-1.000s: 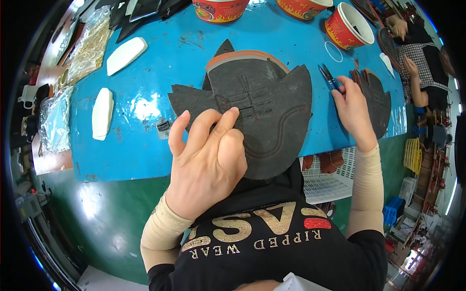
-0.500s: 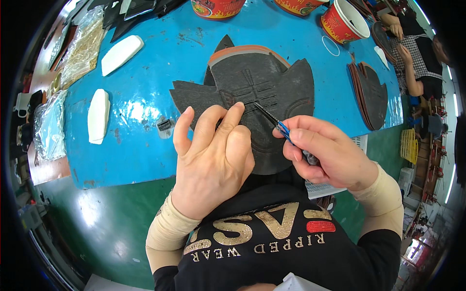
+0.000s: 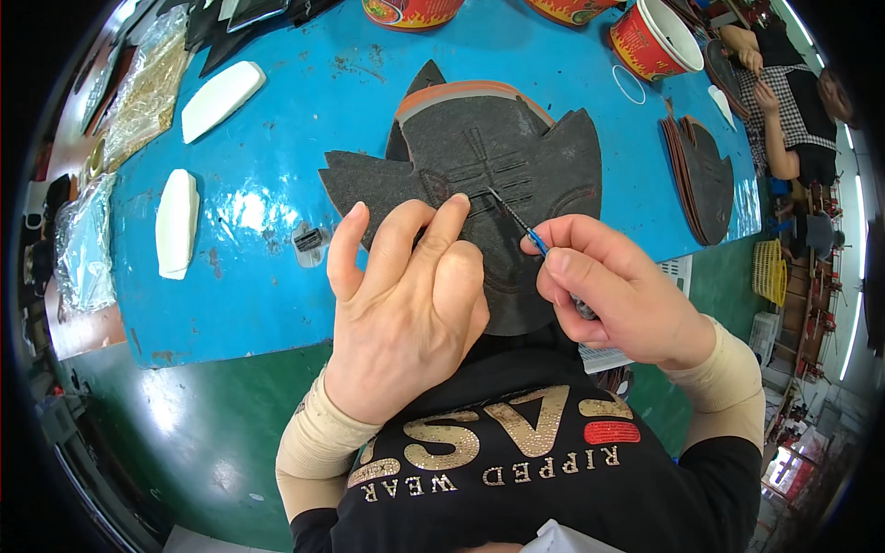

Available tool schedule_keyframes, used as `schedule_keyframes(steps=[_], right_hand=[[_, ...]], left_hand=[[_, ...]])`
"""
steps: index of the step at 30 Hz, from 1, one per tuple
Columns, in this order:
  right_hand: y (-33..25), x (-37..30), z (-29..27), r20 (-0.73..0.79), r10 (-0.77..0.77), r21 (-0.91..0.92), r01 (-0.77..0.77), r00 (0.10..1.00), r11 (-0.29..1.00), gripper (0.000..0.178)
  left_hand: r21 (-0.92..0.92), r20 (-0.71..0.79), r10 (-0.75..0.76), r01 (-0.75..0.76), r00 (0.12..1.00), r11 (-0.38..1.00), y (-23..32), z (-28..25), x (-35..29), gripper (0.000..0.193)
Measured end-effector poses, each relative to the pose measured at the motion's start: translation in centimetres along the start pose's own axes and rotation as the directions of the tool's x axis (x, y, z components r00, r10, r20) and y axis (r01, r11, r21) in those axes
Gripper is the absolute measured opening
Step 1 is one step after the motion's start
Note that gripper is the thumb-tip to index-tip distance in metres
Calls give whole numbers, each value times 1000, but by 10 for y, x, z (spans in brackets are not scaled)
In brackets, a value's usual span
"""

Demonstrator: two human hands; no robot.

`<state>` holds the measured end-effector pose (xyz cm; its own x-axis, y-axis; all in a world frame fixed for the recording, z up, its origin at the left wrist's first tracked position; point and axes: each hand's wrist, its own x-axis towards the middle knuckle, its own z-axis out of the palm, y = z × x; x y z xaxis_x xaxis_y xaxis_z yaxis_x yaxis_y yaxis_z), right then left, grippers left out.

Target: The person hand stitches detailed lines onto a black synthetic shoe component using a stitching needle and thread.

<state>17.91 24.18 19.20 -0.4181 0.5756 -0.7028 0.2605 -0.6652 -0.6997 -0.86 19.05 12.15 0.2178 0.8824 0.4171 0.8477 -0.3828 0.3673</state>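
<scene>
Now left hand (image 3: pixel 406 313) presses spread fingers on the dark shoe upper (image 3: pixel 498 175) while right hand (image 3: pixel 618 295) pinches a blue-tipped tool (image 3: pixel 518 221)

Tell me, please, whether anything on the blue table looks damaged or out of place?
Nothing stands out. The dark upper piece lies flat under the left hand, the right hand holds a thin tool on it, and the table only shows worn, scuffed paint.

Two white foam pieces (image 3: pixel 175 224) lie left on the blue table (image 3: pixel 277 120), red bowls (image 3: pixel 652 39) beyond.
</scene>
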Motion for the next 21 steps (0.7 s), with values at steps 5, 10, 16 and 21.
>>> schedule_keyframes(steps=[5,10,16,21], right_hand=[[13,2,5,-12,-108,-164,105,994,981,26],[15,1,10,-52,-141,-208,127,989,970,28],[9,2,8,-46,-47,-47,45,998,998,27],[7,3,6,-11,-38,14,38,999,999,25]], left_hand=[[2,1,3,-3,1000,1000,0,-1,0,27],[-5,3,7,-7,1000,1000,-1,-1,0,28],[-6,-2,9,-9,1000,1000,-1,0,0,29],[2,4,15,-15,1000,1000,-1,0,-1,29]])
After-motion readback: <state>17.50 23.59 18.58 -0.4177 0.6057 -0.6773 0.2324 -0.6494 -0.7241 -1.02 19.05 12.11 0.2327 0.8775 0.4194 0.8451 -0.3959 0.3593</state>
